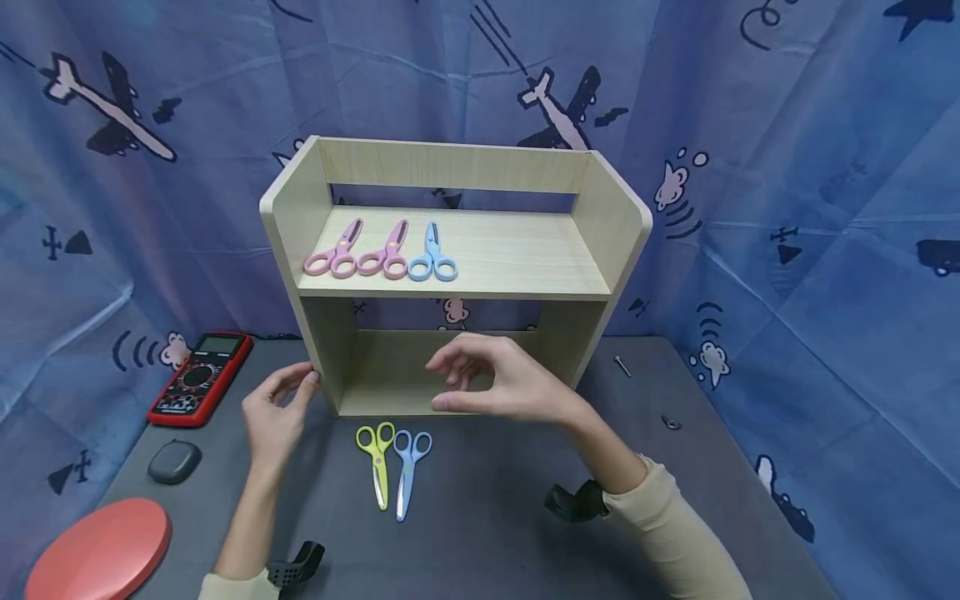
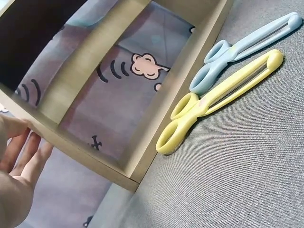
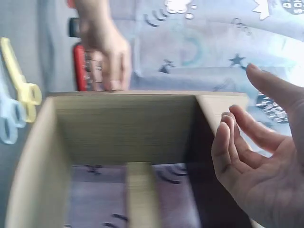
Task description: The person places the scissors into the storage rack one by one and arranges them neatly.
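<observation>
Twelve o'clock taken as toward the curtain. A pale wood-grain two-tier shelf unit [image 1: 450, 164] was stood at centre. On its upper board, toward nine o'clock, pink plastic-handled scissors [image 1: 343, 251], a second pink pair [image 1: 392, 250] and light-blue plastic-handled scissors [image 1: 432, 243] were set in a row, handles to the front; the even order was judged deliberate, for easy lifting by the loops. On the grey cloth-like surface [image 1: 487, 517], between six and seven o'clock, slim yellow scissors [image 1: 379, 475] and slim blue scissors [image 1: 406, 479] were placed side by side, handles to twelve o'clock, near the unit's front edge.

The bare left hand [image 1: 270, 423] was rested by its fingertips at the nine-o'clock side panel, grip loosely spread, perhaps so that the unit would be steadied; how firmly it was pressed could not be told. The bare right hand [image 1: 521, 387] was held before the lower compartment, thumb and curved fingers well parted, nothing between them.

Part of the lower compartment was hidden by the right hand. In the right wrist view much was blurred, and the upper-board scissors were not shown. A glossy red disc [image 1: 101, 546], toward eight o'clock, was cut off below. A small dark metal piece [image 1: 671, 422], toward four o'clock, could not be identified.
</observation>
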The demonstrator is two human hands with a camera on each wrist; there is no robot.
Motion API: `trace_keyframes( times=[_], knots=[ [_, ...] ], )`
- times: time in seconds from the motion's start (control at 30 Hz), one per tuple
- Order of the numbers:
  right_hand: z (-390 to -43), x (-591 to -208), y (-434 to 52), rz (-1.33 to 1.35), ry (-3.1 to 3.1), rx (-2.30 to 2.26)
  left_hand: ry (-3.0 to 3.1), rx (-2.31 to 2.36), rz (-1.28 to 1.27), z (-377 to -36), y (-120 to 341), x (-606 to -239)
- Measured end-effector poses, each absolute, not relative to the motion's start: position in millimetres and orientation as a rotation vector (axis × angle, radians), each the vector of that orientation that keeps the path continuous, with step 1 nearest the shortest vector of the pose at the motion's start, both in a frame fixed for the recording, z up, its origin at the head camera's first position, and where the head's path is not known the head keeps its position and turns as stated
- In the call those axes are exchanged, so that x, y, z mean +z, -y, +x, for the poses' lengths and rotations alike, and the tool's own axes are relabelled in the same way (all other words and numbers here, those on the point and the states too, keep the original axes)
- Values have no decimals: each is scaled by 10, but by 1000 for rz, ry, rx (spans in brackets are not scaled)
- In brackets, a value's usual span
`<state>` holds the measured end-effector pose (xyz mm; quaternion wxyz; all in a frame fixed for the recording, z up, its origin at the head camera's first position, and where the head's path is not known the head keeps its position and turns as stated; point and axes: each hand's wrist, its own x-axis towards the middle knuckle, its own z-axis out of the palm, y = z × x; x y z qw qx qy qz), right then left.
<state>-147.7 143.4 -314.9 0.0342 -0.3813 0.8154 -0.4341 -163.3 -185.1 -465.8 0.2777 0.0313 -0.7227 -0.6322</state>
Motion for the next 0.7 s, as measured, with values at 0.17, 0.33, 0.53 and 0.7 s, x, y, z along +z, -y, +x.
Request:
trace_keyframes(
  times=[0.17,0.33,0.53,0.7],
  knots=[
    [-1531,-3538,-1400,-1114,-2382,-1300,1930,-1709,91,-1636,1848,-4660],
    [-1649,-3952,-1335,-1105,-2286,-1256,1928,-1720,93,-1629,1845,-4652],
    [-1762,-4372,-1238,-1070,-2258,-1169,1937,-1711,90,-1628,1852,-4655],
    [-1862,-4693,-1181,-1024,-2320,-1067,1932,-1722,84,-1628,1855,-4652]
  ],
)
